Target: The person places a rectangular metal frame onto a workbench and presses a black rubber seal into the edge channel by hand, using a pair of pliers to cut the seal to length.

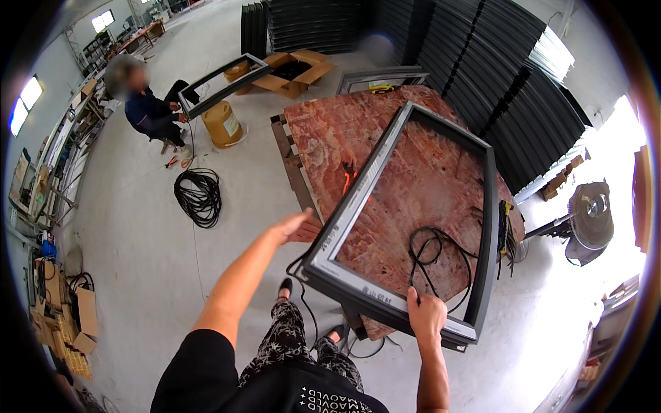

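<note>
A rectangular window frame [368, 289], grey-faced with black edges, lies tilted over a red stone-patterned tabletop [320, 131]. My right hand [427, 313] is closed round its near bar, thumb on top. My left hand [297, 227] is beside the frame's left bar with its fingers stretched out; whether the fingertips touch the bar I cannot tell. A thin black cord or strip [432, 258] lies coiled on the tabletop, seen through the frame opening. More black strip hangs below the frame's near left corner. Orange-handled pliers [346, 180] rest beyond the left bar.
To the far left, a seated person [144, 110] holds another frame [227, 79] over a yellow bucket [222, 125]. A coil of black strip [197, 197] lies on the floor. An open carton [296, 72] and stacked dark profiles [475, 62] stand behind; a fan [589, 217] is at right.
</note>
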The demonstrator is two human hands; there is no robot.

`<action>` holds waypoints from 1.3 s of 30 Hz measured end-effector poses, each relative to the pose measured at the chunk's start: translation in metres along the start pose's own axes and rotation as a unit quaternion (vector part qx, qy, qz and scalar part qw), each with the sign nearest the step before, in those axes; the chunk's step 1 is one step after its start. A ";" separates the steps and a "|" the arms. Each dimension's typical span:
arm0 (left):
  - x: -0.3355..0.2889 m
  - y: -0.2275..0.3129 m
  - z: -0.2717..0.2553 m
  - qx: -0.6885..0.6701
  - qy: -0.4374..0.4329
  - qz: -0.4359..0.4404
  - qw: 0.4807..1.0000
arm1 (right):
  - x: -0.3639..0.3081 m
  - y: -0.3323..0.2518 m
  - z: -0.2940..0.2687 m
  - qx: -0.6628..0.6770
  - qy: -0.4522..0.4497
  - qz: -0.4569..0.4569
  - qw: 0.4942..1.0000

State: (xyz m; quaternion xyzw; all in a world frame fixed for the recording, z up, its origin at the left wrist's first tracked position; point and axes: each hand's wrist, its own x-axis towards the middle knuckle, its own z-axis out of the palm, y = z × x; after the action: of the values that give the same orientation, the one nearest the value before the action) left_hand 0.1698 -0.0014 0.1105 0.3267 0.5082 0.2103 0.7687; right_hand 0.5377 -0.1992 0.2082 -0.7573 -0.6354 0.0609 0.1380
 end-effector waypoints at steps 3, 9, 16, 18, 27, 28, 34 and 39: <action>-0.011 -0.021 -0.073 -0.083 -0.034 0.018 0.996 | 0.020 -0.030 0.025 0.011 -0.005 0.025 1.000; -0.018 -0.083 -0.134 -0.186 0.004 -0.054 0.981 | 0.073 -0.116 0.080 0.014 -0.041 0.074 0.996; 0.006 -0.090 -0.191 -0.102 -0.039 0.021 0.994 | 0.132 -0.190 0.159 -0.020 -0.024 0.143 0.989; -0.004 -0.097 -0.215 0.084 -0.005 -0.013 0.996 | 0.140 -0.197 0.183 -0.028 -0.017 0.151 0.988; -0.060 -0.164 -0.349 0.366 0.057 -0.204 0.906 | 0.142 -0.195 0.216 -0.043 -0.021 0.168 0.985; -0.060 -0.160 -0.358 0.392 0.082 -0.186 0.897 | 0.148 -0.197 0.214 -0.033 -0.015 0.179 0.983; -0.041 -0.154 -0.374 0.366 0.171 -0.115 0.907 | 0.143 -0.191 0.213 -0.050 -0.057 0.174 0.982; -0.030 -0.134 -0.334 0.212 0.174 -0.112 0.955 | 0.146 -0.199 0.210 -0.047 -0.073 0.188 0.978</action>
State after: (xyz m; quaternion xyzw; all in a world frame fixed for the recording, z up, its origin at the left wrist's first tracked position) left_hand -0.1494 -0.0182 -0.0566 0.3819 0.7000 0.0637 0.6001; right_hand 0.3200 0.0016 0.0775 -0.8624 -0.4922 0.1105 0.0417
